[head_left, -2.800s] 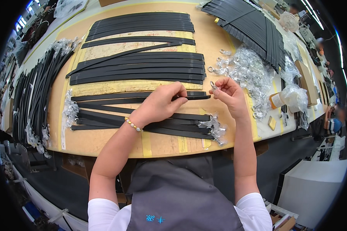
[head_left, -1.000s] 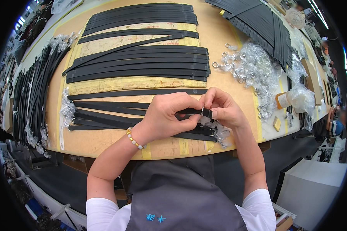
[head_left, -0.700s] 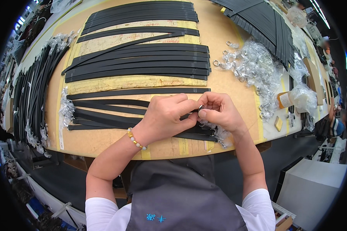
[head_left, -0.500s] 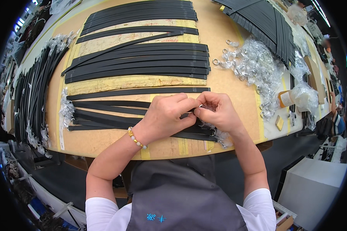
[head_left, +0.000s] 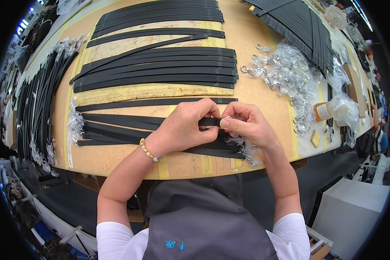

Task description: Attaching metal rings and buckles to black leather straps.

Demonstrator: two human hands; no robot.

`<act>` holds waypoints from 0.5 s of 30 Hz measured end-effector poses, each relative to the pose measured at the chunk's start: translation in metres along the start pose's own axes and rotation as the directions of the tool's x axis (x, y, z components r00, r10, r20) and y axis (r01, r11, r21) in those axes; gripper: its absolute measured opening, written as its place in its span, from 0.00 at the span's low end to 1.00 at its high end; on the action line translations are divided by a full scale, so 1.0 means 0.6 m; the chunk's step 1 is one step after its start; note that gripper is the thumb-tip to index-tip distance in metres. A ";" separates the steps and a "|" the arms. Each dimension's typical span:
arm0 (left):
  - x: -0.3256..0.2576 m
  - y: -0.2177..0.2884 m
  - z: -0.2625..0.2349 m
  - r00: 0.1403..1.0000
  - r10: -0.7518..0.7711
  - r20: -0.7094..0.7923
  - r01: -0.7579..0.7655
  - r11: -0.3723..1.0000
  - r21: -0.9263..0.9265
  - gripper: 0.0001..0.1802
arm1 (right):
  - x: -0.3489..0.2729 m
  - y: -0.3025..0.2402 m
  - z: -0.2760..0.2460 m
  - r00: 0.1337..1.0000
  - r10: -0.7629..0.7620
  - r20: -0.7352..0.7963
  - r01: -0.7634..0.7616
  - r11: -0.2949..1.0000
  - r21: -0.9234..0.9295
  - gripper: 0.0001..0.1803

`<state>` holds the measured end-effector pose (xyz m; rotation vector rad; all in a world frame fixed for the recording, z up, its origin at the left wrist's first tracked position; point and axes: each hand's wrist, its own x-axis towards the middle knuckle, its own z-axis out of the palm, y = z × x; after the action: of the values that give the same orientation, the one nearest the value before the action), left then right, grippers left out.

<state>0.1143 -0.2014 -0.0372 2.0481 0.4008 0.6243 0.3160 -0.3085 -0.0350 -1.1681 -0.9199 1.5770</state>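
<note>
My left hand (head_left: 184,128) pinches a flat black strap (head_left: 209,122) near its right end. Close by on the right, my right hand (head_left: 248,125) grips the tip of the same strap between thumb and fingers, where a glint of metal shows; the fingers hide most of that piece. Several black straps (head_left: 117,127) lie under and beside my hands, with plastic-wrapped metal fittings (head_left: 75,125) at their left ends. More wrapped fittings (head_left: 249,152) rest just below my right hand.
Rows of black straps (head_left: 156,65) lie farther back on the table. Plastic-wrapped metal hooks (head_left: 290,71) are heaped to the right, near a stack of straps (head_left: 294,26) and an orange-brown container (head_left: 322,111). Finished-looking bundled straps (head_left: 39,104) hang at the left edge.
My hands have drawn slightly apart, baring a short length of strap between them. A metal ring that showed between the fingers is now mostly covered.
</note>
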 end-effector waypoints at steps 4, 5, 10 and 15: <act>0.000 -0.003 0.002 1.000 0.027 -0.013 -0.027 1.000 -0.002 0.14 | 0.001 0.004 -0.001 1.000 -0.010 -0.002 0.010 1.000 -0.009 0.12; 0.000 -0.002 0.002 1.000 0.024 -0.010 -0.024 1.000 -0.002 0.13 | 0.001 0.005 -0.001 1.000 -0.014 -0.004 0.014 1.000 -0.013 0.12; -0.001 0.001 0.003 0.998 0.056 -0.021 -0.055 0.998 0.026 0.13 | 0.001 0.006 0.000 1.000 -0.022 -0.012 0.022 0.999 -0.026 0.12; -0.002 -0.002 0.006 0.997 0.068 -0.034 -0.067 0.997 0.038 0.14 | 0.001 0.005 0.001 0.999 -0.026 -0.020 0.025 0.999 -0.042 0.12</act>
<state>0.1152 -0.2040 -0.0402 2.0955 0.3678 0.6995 0.3144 -0.3088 -0.0380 -1.1950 -0.9552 1.5296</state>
